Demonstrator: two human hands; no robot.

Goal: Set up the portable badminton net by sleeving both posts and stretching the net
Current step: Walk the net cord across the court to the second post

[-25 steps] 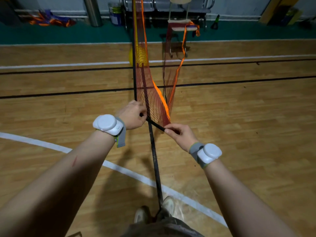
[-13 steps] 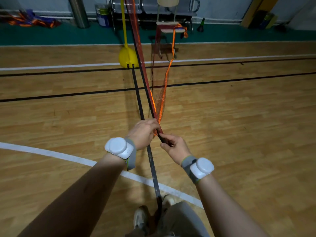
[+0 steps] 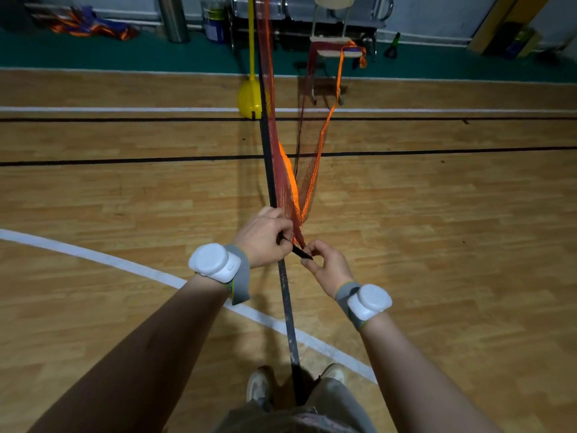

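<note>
Well short of the yellow base (image 3: 249,98), left hand (image 3: 265,235) grips the net (image 3: 282,175) sleeve; right hand (image 3: 327,267) pinches the black post (image 3: 301,253); hands now closer, so sleeving likely advancing.

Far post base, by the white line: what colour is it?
Yellow. The post base shows plainly in the head view.

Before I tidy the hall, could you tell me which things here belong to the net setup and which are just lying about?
In use: net, black post, yellow base, floor bar, left hand, right hand.
Lying about: paint tin, cloth heap.
</note>
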